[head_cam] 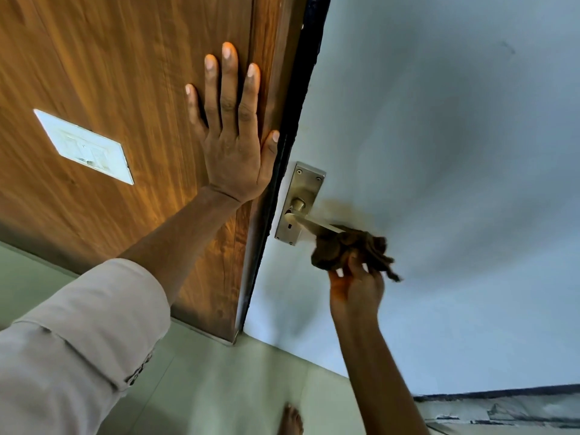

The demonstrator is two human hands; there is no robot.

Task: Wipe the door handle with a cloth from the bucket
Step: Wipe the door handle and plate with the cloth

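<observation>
Pale rolled-up sleeve fills the lower left corner, nearest the lens, cuff turned back above the forearm. From it the left hand reaches up and lies flat on the wood-grain panel, palm down, fingers spread wide and holding nothing; the thumb sits right at the panel's dark right edge. Right hand comes up from the bottom of the view on a bare forearm, fingers closed around a bunched brown cloth. Cloth is pressed onto the outer end of the door handle, covering the lever's tip; a loose tail of cloth hangs off to the right of the fingers. The cloth is blurred, so how far it wraps round the lever cannot be made out. Lever is brushed metal, running right from a round collar on a rectangular backplate, screws at the plate's top corners, keyhole near its lower end. Backplate is fixed to a pale grey-blue door face, just beside the dark edge. Faint brownish smear on the door face just above the cloth. On the wood panel, well left of the left hand, a white switch plate. Pale green floor tiles below; a bare foot at the bottom edge, between the two arms.
</observation>
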